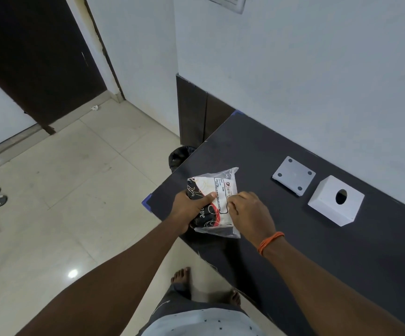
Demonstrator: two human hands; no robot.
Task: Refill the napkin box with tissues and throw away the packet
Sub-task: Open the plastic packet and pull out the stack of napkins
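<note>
Plastic packet [214, 202] gripped near table [293, 238] edge.

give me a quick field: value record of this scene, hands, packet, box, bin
left hand: grips the clear plastic tissue packet from its left side
right hand: fingers pinch the packet's right edge
packet: held over the dark tabletop, not visibly opened
white cube napkin box: on tabletop, round hole up
flat white base plate: lies apart, beside the box
black-lined bin: on floor past table end

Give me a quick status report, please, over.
Left hand grips tissue packet; right hand pinches its wrapper. Napkin box open, base plate off. Nothing obstructing.
</note>
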